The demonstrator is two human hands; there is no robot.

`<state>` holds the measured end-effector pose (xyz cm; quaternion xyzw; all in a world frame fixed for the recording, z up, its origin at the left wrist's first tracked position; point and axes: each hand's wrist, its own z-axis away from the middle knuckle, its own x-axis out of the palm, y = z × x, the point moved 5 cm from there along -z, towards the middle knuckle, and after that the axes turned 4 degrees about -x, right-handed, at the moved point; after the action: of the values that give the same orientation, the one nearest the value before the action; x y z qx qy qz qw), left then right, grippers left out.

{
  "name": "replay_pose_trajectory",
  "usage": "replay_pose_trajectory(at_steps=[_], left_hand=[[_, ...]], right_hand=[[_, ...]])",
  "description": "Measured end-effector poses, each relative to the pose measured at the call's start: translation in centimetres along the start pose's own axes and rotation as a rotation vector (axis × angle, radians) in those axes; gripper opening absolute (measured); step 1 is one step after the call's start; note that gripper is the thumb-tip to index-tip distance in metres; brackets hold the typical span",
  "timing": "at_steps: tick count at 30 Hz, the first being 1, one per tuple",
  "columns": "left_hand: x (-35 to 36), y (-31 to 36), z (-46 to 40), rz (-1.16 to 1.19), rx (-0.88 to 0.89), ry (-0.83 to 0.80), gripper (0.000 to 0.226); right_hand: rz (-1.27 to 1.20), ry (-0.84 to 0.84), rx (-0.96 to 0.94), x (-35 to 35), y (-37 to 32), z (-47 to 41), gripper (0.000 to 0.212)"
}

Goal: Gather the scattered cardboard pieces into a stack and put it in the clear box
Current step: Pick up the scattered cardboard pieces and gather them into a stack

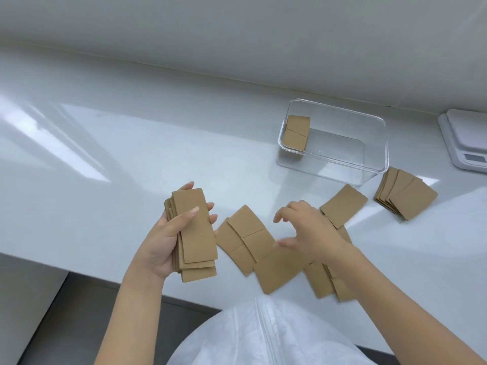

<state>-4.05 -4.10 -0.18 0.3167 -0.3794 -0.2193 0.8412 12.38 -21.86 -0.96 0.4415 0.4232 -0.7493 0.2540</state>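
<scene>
My left hand grips a stack of brown cardboard pieces above the counter's front edge, thumb across the top piece. My right hand hovers with fingers spread over loose cardboard pieces scattered on the white counter, holding nothing. More pieces lie partly hidden under my right wrist, and a single piece lies just beyond the hand. A fanned pile of pieces rests to the right. The clear box stands behind, with a small cardboard stack leaning in its left end.
A white kitchen scale sits at the far right edge of the counter. A wall runs along the back. The counter's front edge is close to my body, which is in white clothing.
</scene>
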Motion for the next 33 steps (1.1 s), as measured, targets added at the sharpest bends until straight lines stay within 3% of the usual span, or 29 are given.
replay_pose_trajectory(at_steps=[4,11,16,21,24,29,33], left_hand=[[-0.8,-0.3,0.1,0.042,-0.002,0.047,0.047],[-1.6,-1.9,0.9,0.132,-0.005,0.136,0.046],[-2.0,-1.7,0.8,0.17,0.0,0.159,0.042],[-2.7,-1.7,0.4,0.244,-0.042,0.184,0.03],[-2.7,-1.8,0.4,0.264,-0.046,0.197,0.028],[-2.8,-1.7,0.3,0.262,-0.026,0.229,0.026],[-3.3,-1.3,0.4,0.256,0.005,0.243,0.028]], right_hand=[[0.133,-0.063,0.159,2.2,3.0,2.1,0.077],[0.121,-0.065,0.18,2.7,2.2,1.4,0.069],[-0.228,-0.028,0.285,1.6,2.7,1.7,0.039],[-0.756,-0.133,0.263,-0.9,2.0,1.8,0.004],[-0.874,-0.083,0.227,-2.2,1.7,0.1,0.009],[-0.631,-0.211,0.17,0.0,-1.0,-4.3,0.01],[-0.324,-0.063,0.181,1.9,-2.5,-7.3,0.033]])
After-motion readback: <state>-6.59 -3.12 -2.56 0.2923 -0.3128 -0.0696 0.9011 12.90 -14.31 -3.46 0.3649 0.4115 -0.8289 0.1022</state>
